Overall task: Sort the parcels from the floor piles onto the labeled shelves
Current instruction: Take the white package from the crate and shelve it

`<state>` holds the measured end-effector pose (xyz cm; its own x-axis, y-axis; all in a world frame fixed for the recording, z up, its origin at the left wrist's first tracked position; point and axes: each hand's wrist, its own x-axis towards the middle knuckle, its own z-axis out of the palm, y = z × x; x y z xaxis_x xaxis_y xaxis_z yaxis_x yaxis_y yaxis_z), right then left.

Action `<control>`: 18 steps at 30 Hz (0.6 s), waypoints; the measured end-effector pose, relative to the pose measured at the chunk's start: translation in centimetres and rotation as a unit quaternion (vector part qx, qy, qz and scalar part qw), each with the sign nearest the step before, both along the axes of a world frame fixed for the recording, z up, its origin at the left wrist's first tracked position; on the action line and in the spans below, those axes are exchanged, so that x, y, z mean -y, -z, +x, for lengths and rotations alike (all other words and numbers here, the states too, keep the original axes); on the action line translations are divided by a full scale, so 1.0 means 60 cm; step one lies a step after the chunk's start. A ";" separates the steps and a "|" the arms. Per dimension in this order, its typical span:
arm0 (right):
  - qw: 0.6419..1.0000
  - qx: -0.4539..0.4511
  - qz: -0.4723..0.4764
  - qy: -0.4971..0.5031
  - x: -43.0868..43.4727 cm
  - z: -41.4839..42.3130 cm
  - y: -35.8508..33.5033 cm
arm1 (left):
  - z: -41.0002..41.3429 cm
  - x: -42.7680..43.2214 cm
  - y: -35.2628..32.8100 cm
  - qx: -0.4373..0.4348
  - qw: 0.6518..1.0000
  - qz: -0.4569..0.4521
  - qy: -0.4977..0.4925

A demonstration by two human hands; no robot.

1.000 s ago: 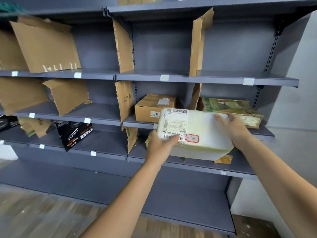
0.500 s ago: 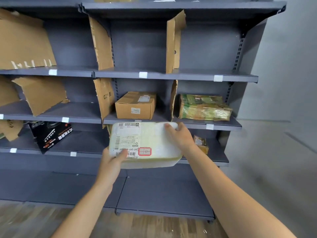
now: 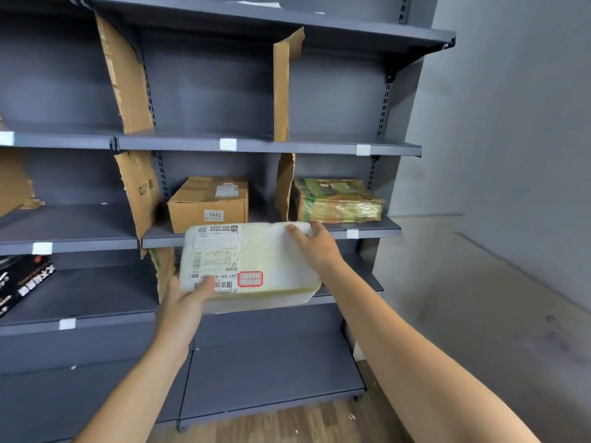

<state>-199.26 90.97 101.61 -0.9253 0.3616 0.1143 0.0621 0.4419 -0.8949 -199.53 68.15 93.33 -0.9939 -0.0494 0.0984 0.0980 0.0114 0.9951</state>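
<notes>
I hold a white plastic-wrapped parcel (image 3: 271,257) in both hands, in front of the grey shelves (image 3: 256,143). It carries a shipping label and a red-bordered sticker marked "10". My left hand (image 3: 187,298) grips its near left corner, thumb on the barcode. At the far right corner, my right hand (image 3: 315,246) grips the top edge. The parcel hangs level between the third and fourth shelf boards, hiding part of the bay behind it.
A brown carton (image 3: 209,203) marked 0448 and a green wrapped packet (image 3: 339,199) sit on the shelf behind. Torn cardboard dividers (image 3: 128,75) split the bays. A black box (image 3: 22,282) leans at the left. White tags mark the shelf edges. A grey wall stands at the right.
My view has swung right and closer to the shelves. The parcel stays in both hands and now hangs a little lower against the shelf, left of the green packet.
</notes>
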 end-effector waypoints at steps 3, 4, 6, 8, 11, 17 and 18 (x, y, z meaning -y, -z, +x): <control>1.000 0.007 -0.002 0.013 0.017 -0.007 0.010 | -0.008 0.014 -0.005 0.002 1.000 0.011 -0.003; 1.000 0.010 -0.003 0.017 0.023 -0.010 0.015 | -0.012 0.020 -0.006 0.002 1.000 0.018 -0.003; 0.999 0.023 -0.006 0.023 0.033 -0.015 0.023 | -0.022 0.033 -0.004 0.011 1.000 0.029 -0.001; 0.999 0.033 -0.004 0.026 0.041 -0.018 0.026 | -0.027 0.042 -0.006 0.013 1.000 0.024 0.002; 0.999 0.040 0.007 0.032 0.047 -0.022 0.028 | -0.036 0.050 -0.006 0.016 0.999 0.030 0.009; 0.997 0.054 0.050 0.028 0.067 -0.043 0.012 | -0.053 0.071 -0.019 0.019 0.998 0.052 0.004; 0.996 0.056 0.059 0.024 0.071 -0.046 0.009 | -0.056 0.077 -0.022 0.019 0.999 0.049 -0.004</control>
<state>-201.99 86.70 101.09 -0.9166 0.3958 0.0560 0.1822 0.5384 -0.8228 -202.92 63.52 94.64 -0.9964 -0.0645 0.0554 0.0608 -0.0863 0.9944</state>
